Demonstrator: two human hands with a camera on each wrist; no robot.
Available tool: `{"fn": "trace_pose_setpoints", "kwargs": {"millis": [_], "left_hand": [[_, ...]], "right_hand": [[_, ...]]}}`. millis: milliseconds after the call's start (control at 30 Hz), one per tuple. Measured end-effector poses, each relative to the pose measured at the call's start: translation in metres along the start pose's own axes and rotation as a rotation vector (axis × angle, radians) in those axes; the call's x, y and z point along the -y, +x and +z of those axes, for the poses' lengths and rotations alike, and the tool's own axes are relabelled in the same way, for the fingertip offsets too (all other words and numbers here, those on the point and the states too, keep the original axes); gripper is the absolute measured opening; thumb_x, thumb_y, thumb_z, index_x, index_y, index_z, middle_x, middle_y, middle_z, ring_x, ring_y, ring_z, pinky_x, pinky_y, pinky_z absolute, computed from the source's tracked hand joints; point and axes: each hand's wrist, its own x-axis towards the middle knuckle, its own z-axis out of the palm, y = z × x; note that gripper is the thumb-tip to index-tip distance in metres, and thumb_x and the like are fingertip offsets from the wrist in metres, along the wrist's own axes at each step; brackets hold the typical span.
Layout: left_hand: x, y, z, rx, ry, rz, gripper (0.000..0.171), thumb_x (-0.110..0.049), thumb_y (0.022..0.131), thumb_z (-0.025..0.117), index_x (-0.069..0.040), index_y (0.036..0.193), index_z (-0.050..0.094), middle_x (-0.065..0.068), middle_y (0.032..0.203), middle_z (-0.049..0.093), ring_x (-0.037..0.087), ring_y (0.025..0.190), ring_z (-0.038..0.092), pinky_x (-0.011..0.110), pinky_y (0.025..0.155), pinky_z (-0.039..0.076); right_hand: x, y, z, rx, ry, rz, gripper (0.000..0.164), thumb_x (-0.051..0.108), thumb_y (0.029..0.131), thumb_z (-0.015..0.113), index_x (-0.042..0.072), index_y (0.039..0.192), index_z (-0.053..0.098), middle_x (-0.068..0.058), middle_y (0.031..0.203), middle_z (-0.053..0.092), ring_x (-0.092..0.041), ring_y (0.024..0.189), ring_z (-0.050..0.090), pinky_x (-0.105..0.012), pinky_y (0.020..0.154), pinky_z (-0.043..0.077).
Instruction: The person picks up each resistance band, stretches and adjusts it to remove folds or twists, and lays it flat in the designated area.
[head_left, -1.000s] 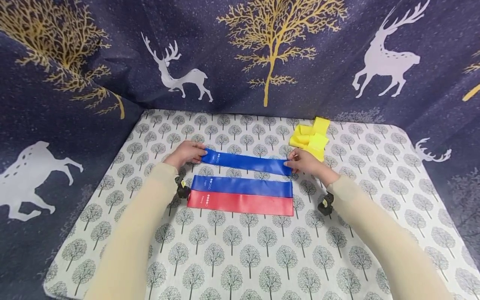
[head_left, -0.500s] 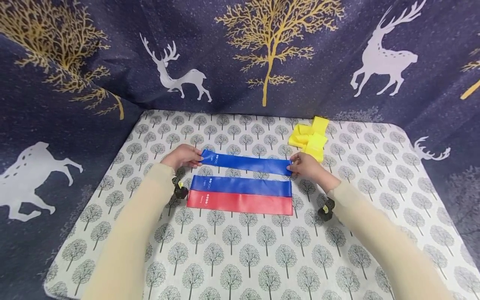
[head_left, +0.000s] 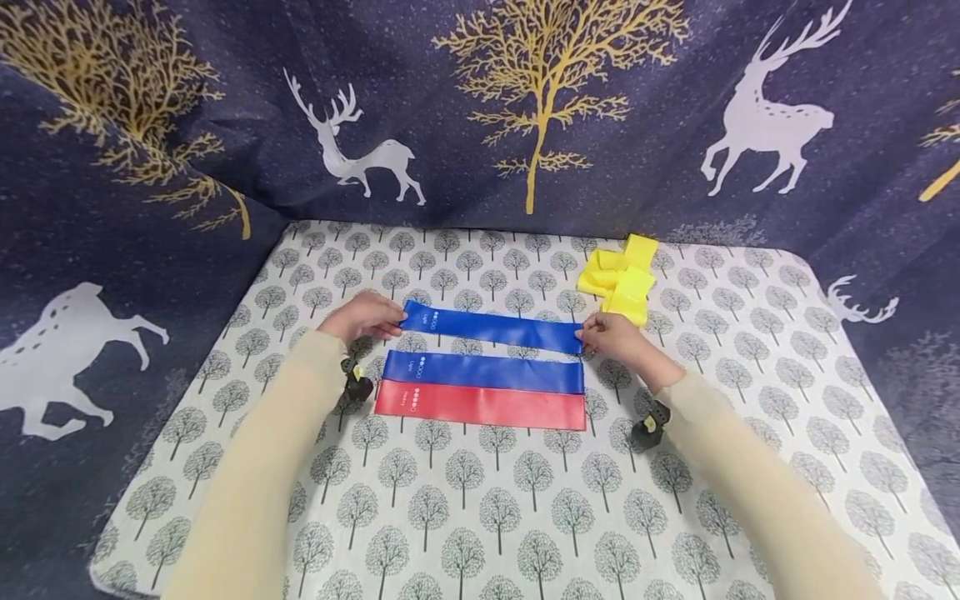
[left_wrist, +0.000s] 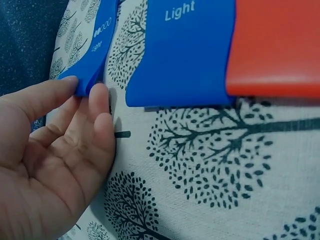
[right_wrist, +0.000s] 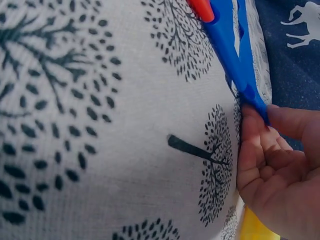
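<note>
A blue resistance band (head_left: 495, 328) stretches flat between my two hands, printed "Light" near its left end. Its left end is pinched between thumb and fingers of my left hand (head_left: 365, 317); the left wrist view shows this hand (left_wrist: 65, 145) with its thumb on the band's edge. My right hand (head_left: 618, 340) pinches the opposite end, and in the right wrist view the thumb and fingers of that hand (right_wrist: 285, 155) meet on the blue strip (right_wrist: 245, 80). Just nearer lies a second blue band (head_left: 487, 372), alongside a red band (head_left: 480, 406) marked "Heavy".
A loosely bunched yellow band (head_left: 626, 279) lies behind my right hand. Tree-printed cloth covers the table (head_left: 465, 500). Dark blue fabric with deer and golden trees (head_left: 465, 167) hangs along the back edge.
My fingers have shifted slightly outward to the ends of the far blue band, and my right hand has come a little nearer. The other bands stay where they were.
</note>
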Motion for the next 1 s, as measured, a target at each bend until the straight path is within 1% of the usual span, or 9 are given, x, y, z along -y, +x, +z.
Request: {"fn": "trace_pose_setpoints", "kwargs": {"millis": [67,167,300,400,567,667,833,900,1000], "left_hand": [[0.001,0.000,0.000,-0.016,0.030,-0.004,0.043,-0.007,0.101,0.060,0.016,0.137,0.051,-0.005,0.075,0.068,0.002,0.065,0.064,0.014,0.064,0.056],[0.003,-0.002,-0.001,-0.039,0.078,0.003,0.042,-0.006,0.100,0.061,0.016,0.134,0.054,-0.006,0.071,0.067,0.001,0.062,0.061,0.015,0.062,0.055],[0.009,-0.006,-0.005,-0.044,0.120,0.026,0.040,-0.008,0.099,0.063,0.013,0.132,0.057,-0.009,0.071,0.065,0.001,0.063,0.057,0.015,0.063,0.052],[0.013,-0.009,-0.007,-0.028,0.143,0.042,0.036,-0.009,0.099,0.062,0.012,0.128,0.059,-0.008,0.071,0.063,0.003,0.065,0.053,0.016,0.062,0.048],[0.015,-0.014,-0.010,0.017,0.170,0.030,0.034,-0.012,0.099,0.063,0.009,0.125,0.061,-0.008,0.070,0.065,0.004,0.065,0.053,0.017,0.062,0.045],[0.013,-0.016,-0.010,0.037,0.189,0.004,0.033,-0.013,0.098,0.064,0.007,0.124,0.063,-0.008,0.071,0.067,0.005,0.067,0.054,0.017,0.064,0.046],[0.010,-0.018,-0.008,0.061,0.215,-0.008,0.027,-0.010,0.098,0.064,0.008,0.117,0.063,-0.007,0.069,0.065,0.006,0.067,0.057,0.018,0.066,0.050],[0.009,-0.019,-0.008,0.071,0.215,-0.007,0.026,-0.009,0.098,0.063,0.009,0.117,0.063,-0.006,0.068,0.064,0.005,0.066,0.058,0.017,0.065,0.050],[0.009,-0.018,-0.007,0.082,0.216,-0.008,0.026,-0.007,0.098,0.063,0.010,0.118,0.062,-0.006,0.068,0.063,0.004,0.064,0.057,0.016,0.062,0.050]], "right_hand": [[-0.002,0.001,0.001,-0.002,0.009,-0.005,0.014,0.011,0.100,0.063,-0.002,0.097,0.061,0.002,0.078,0.069,-0.007,0.072,0.059,-0.020,0.068,0.053],[-0.003,0.002,0.002,-0.011,-0.007,-0.016,0.014,0.012,0.098,0.067,-0.002,0.095,0.063,0.003,0.077,0.069,-0.008,0.073,0.059,-0.022,0.070,0.053],[-0.002,0.001,0.000,-0.008,-0.031,-0.007,0.019,0.016,0.097,0.069,-0.003,0.098,0.068,0.004,0.078,0.068,-0.010,0.075,0.058,-0.023,0.069,0.052],[0.000,0.002,-0.001,0.008,-0.037,0.011,0.022,0.018,0.097,0.070,-0.004,0.100,0.070,0.004,0.078,0.067,-0.011,0.074,0.057,-0.023,0.068,0.051],[0.003,0.004,-0.003,0.024,-0.032,0.028,0.018,0.013,0.095,0.070,-0.005,0.100,0.067,0.003,0.079,0.065,-0.010,0.075,0.056,-0.022,0.067,0.051],[0.003,0.003,-0.004,0.036,-0.029,0.030,0.015,0.010,0.095,0.068,-0.004,0.100,0.065,0.003,0.080,0.065,-0.010,0.076,0.056,-0.022,0.067,0.052],[0.001,0.005,-0.005,0.052,-0.038,0.018,0.014,0.009,0.095,0.068,-0.004,0.100,0.065,0.004,0.079,0.065,-0.010,0.075,0.056,-0.022,0.067,0.052],[0.000,0.005,-0.005,0.058,-0.045,0.009,0.013,0.007,0.094,0.068,-0.005,0.100,0.066,0.002,0.080,0.067,-0.010,0.075,0.056,-0.021,0.067,0.052],[-0.001,0.006,-0.006,0.072,-0.065,-0.015,0.013,0.004,0.092,0.065,-0.006,0.100,0.066,-0.005,0.086,0.072,-0.009,0.076,0.057,-0.021,0.069,0.051]]}}
